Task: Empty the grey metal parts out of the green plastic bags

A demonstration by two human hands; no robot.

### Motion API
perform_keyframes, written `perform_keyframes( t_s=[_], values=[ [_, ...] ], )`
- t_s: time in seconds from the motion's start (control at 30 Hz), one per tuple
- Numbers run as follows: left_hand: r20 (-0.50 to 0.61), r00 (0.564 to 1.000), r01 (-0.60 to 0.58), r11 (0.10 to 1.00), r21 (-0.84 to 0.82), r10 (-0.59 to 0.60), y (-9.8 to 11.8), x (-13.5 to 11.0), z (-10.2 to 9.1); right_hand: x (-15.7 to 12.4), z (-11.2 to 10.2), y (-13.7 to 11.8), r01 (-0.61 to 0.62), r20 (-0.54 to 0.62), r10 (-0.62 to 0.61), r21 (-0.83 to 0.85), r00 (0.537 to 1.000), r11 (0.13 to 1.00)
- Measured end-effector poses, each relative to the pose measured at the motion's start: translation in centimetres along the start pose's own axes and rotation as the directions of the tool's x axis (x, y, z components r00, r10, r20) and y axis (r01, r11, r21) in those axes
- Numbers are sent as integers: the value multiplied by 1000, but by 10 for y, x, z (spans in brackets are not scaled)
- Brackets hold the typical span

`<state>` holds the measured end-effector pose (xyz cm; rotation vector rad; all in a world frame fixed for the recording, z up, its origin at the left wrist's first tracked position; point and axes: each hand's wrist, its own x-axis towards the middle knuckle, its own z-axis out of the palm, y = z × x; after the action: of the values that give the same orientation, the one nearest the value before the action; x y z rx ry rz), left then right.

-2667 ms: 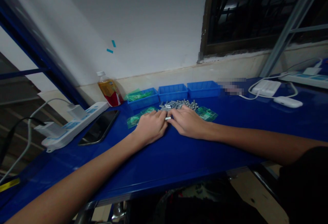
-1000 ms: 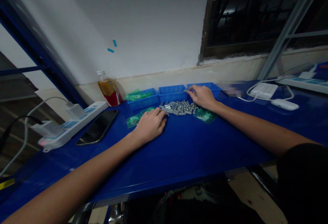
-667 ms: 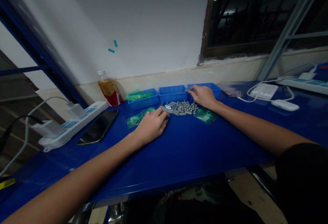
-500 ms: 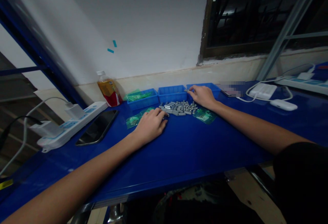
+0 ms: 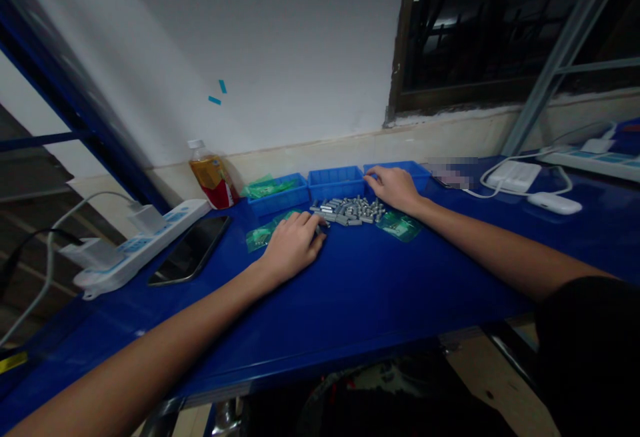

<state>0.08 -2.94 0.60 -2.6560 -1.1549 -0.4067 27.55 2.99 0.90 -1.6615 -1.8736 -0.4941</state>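
Observation:
A pile of small grey metal pieces (image 5: 350, 210) lies on the blue table (image 5: 375, 290) in front of three blue bins. My left hand (image 5: 293, 244) rests palm down on the table, fingers stretched out, their tips touching the pile's left edge. My right hand (image 5: 395, 187) is behind the pile at the near rim of the right bin (image 5: 417, 170), close to the middle bin (image 5: 336, 182). Its fingertips are drawn together, and whatever is in them is too small to make out.
The left bin (image 5: 277, 198) holds green bags; more green bags (image 5: 260, 236) (image 5: 400, 224) lie either side of the pile. A drink bottle (image 5: 213, 182), a white power strip (image 5: 135, 247) and a phone (image 5: 190, 257) are at left. White chargers (image 5: 515, 174) with cables sit at right.
My right hand left the pile with a small metal piece and reached back to the bins, where it now hovers almost still. My left hand has stayed at the pile's edge.

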Motion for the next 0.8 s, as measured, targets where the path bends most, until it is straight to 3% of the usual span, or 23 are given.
perform_keyframes(
  t_s=[0.23, 0.47, 0.8],
  values=[
    [-94, 995, -19, 1000, 17, 20, 0, -2, 1, -14, -16, -32, 130, 96, -135, 54, 986, 990],
    [-117, 989, -99, 989, -113, 86, -1, -2, 1, -41, -42, -83, 341, 178, -385, 235, 906, 910],
    [-175, 932, -359, 879, -315, 318, -4, 0, 3, -54, -29, -95, 242, 302, -440, 517, 846, 821]
  ],
)
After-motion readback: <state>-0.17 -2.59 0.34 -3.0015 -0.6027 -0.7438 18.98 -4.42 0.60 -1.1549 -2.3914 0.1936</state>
